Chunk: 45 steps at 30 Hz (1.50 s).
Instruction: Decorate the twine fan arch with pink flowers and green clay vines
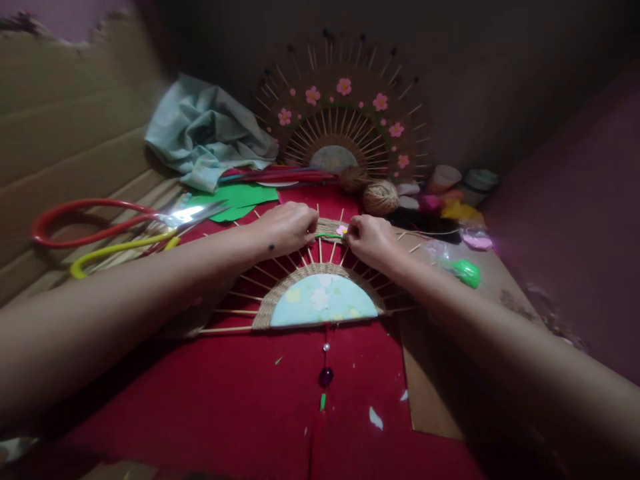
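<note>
A half-round fan of thin sticks and woven twine [264, 313] lies on the red surface, with a light blue patterned half-circle panel [345, 301] at its base. Across its outer woven band [327, 224] runs a thin green strip [329, 235]. My left hand [293, 225] has its fingers pinched together at the strip's left end. At the other end, close beside a small pink flower [342, 231], the fingers of my right hand [371, 241] are closed too; its fingertips are partly hidden. A beaded red tassel [326, 377] hangs from the panel's straight edge.
Scissors [95, 212] with red and yellow handles lie open at left, near green sheets [245, 200] and a crumpled pale cloth [205, 130]. A flowered fan [345, 87] stands behind. Twine balls [381, 197], small tubs [444, 179] and cardboard [435, 393] are at right.
</note>
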Each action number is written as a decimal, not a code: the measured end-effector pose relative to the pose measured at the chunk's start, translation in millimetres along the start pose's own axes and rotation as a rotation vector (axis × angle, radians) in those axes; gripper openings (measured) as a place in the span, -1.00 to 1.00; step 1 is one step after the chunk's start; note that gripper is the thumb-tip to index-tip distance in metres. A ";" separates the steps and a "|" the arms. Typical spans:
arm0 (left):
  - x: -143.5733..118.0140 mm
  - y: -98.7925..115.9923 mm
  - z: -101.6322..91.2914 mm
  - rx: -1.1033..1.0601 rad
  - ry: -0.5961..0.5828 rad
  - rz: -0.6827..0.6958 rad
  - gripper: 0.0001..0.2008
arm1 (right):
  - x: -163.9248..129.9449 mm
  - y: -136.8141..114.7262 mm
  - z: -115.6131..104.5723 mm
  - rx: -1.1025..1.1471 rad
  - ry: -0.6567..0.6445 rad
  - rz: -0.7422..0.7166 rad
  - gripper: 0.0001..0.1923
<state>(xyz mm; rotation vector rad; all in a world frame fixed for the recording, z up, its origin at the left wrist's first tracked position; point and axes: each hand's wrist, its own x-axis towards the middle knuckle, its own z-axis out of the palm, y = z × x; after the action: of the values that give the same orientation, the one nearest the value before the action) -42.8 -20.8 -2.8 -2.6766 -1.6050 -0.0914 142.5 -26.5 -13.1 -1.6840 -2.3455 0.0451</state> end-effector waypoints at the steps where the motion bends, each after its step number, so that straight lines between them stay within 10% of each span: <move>1: 0.4 0.5 1.4 0.000 0.004 -0.001 -0.85 | 0.3 0.5 0.3 0.005 0.001 -0.001 -0.81; 45: 7.1 8.8 -0.3 0.003 0.028 0.011 -0.82 | 14.1 -12.6 11.0 0.116 0.046 -0.190 -0.74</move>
<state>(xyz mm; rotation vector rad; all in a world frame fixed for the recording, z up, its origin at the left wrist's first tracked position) -31.7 -18.6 -2.0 -2.6696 -1.5812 -0.1252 124.2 -16.1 -19.0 -1.3894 -2.4075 0.1034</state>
